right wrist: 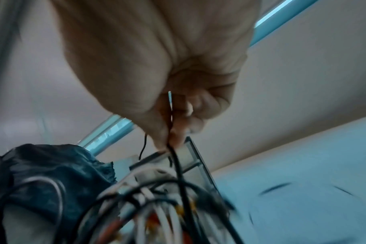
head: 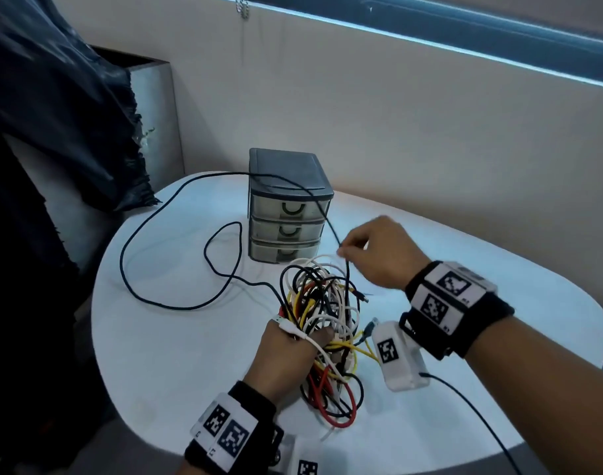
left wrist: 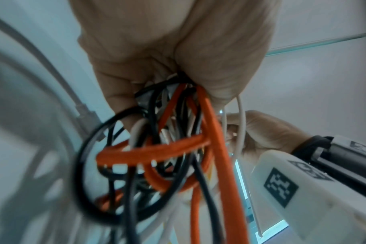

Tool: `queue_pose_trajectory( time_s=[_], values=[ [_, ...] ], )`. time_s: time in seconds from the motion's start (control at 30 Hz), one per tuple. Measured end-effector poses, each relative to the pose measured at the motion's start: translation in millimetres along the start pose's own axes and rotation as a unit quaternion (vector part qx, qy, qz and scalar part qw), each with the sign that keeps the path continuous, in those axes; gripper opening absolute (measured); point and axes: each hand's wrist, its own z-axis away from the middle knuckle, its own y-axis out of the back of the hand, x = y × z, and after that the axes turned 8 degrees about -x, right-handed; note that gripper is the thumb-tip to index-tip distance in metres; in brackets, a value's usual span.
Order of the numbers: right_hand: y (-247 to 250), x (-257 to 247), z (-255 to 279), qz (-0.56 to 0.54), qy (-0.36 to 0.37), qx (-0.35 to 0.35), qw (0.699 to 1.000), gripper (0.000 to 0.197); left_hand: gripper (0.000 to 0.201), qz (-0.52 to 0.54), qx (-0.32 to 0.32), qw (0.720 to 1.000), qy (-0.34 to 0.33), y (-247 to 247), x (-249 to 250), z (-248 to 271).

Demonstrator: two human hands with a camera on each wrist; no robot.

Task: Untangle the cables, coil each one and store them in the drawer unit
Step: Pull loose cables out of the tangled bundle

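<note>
A tangle of cables (head: 322, 313) in black, white, yellow and red rests on the white round table (head: 163, 354). My left hand (head: 286, 347) grips the tangle (left wrist: 161, 148) from its near side, fingers curled round several strands. My right hand (head: 379, 255) pinches a black cable (head: 190, 305) between thumb and fingers just above the tangle; the pinch shows in the right wrist view (right wrist: 171, 140). That black cable arcs over the grey drawer unit (head: 286, 207) and loops wide across the table's left half. The unit's three drawers look closed.
A dark plastic sheet (head: 60, 108) hangs at the left beside a metal box (head: 156, 108). A pale wall runs behind the table. A thin black lead (head: 478, 416) trails from the white wrist camera (head: 399, 354) over the table's near right part.
</note>
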Motion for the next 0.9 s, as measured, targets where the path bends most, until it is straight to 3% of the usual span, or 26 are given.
queue_pose_trajectory(
  time_s=[0.13, 0.27, 0.37, 0.53, 0.67, 0.73, 0.77, 0.83, 0.9],
  values=[
    [40.7, -24.6, -13.9, -0.063, 0.083, 0.205, 0.973, 0.011, 0.013, 0.002, -0.051, 0.998, 0.043, -1.6, -0.9, 2.8],
    [82.0, -53.1, -18.1, -0.205, 0.150, 0.296, 0.921, 0.012, 0.007, -0.025, -0.069, 0.996, 0.059, -1.0, 0.8, 8.1],
    [96.2, -55.9, -16.7, -0.182, 0.155, 0.259, 0.936, 0.012, 0.009, -0.016, -0.085, 0.995, 0.049, 0.0, 6.1, 10.3],
    [63.0, 2.8, -12.7, -0.059, 0.054, 0.075, 0.994, 0.010, 0.022, -0.005, -0.121, 0.993, -0.005, 5.7, 21.2, 14.8],
    [35.1, 72.3, -6.7, 0.040, -0.074, 0.004, 0.996, 0.021, 0.013, 0.060, -0.107, 0.992, -0.020, 10.3, 23.9, 17.0],
    [25.4, 89.6, 0.0, 0.068, -0.116, 0.004, 0.991, 0.039, 0.015, 0.110, -0.102, 0.989, -0.001, 12.3, 22.9, 15.7],
    [19.9, 92.0, 3.4, 0.040, -0.111, 0.013, 0.993, 0.042, 0.015, 0.134, -0.102, 0.986, 0.011, 12.9, 22.4, 14.5],
    [8.5, 80.1, 15.4, -0.116, -0.075, 0.038, 0.990, 0.033, 0.011, 0.162, -0.103, 0.981, 0.024, 13.2, 21.6, 11.8],
    [-3.8, 59.4, 30.7, -0.262, -0.061, 0.011, 0.963, 0.031, 0.010, 0.159, -0.089, 0.983, 0.026, 12.9, 22.0, 8.1]
  ],
)
